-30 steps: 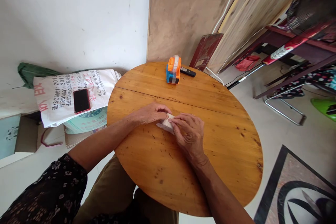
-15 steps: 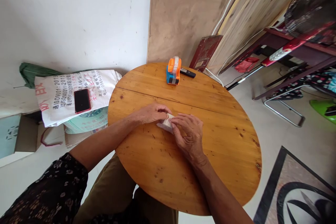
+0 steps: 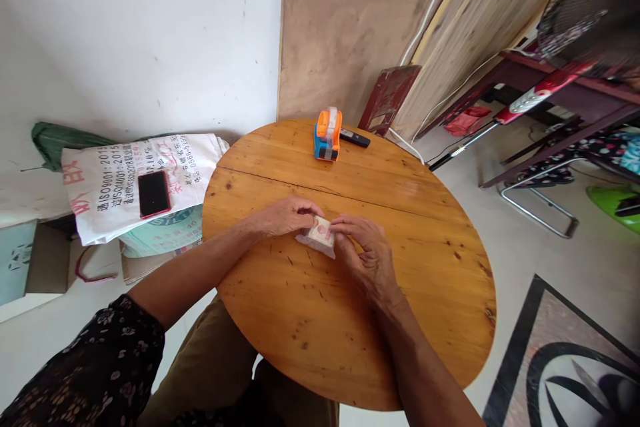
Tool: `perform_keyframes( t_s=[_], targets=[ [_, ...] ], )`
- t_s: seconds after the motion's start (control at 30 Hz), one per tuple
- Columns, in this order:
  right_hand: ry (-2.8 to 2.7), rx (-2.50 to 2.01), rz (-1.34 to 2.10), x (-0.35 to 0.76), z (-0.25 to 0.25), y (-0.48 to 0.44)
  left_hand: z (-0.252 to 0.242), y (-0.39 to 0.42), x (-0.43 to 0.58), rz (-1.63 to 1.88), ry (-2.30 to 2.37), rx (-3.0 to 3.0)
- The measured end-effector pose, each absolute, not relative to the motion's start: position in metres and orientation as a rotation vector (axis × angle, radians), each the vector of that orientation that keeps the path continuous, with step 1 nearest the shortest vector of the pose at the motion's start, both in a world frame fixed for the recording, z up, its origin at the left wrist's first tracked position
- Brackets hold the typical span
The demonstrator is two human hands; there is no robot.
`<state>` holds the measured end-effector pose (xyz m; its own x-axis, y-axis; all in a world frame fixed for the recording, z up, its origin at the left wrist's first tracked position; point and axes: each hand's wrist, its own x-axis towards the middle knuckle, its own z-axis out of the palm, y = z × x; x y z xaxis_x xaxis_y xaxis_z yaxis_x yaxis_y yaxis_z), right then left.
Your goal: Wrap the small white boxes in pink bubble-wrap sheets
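Note:
A small white packet (image 3: 321, 232) with a reddish round print lies on the round wooden table (image 3: 300, 320). Thin clear wrapping sticks out along its near edge. My left hand (image 3: 287, 217) holds the packet's left end, thumb pressed against it and fingers curled behind. At the other end, my right hand (image 3: 365, 247) has its bent fingertips and thumb on the packet's right side. The fingers partly hide both ends of the packet.
A blue and orange tape dispenser (image 3: 327, 135) stands at the table's far edge beside a black knife-like tool (image 3: 355, 139). To the left, a phone (image 3: 155, 193) rests on a white printed sack (image 3: 95, 213). A fan (image 3: 585, 20) stands at right.
My right hand has shifted slightly to the right along the packet, uncovering more of its top and the reddish print. My left hand keeps its hold. The camera view has shifted slightly.

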<state>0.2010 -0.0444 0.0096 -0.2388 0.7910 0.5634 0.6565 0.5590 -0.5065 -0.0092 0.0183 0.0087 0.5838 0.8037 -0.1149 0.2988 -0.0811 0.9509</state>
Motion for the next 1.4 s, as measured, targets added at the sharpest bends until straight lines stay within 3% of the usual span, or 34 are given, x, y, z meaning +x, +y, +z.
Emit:
perform_keyframes(
  t_s=[0.2, 1.4],
  targets=[
    [-1.834, -1.227, 0.191, 0.2107, 0.0078, -0.0407, 0.0139, 0.0155, -0.0086, 0.527, 0.958, 1.659],
    [-2.220, -1.081, -0.021, 0.2022, 0.0114, -0.0429, 0.0071, 0.0180, -0.0043, 0.730, 0.948, 1.607]
  ],
)
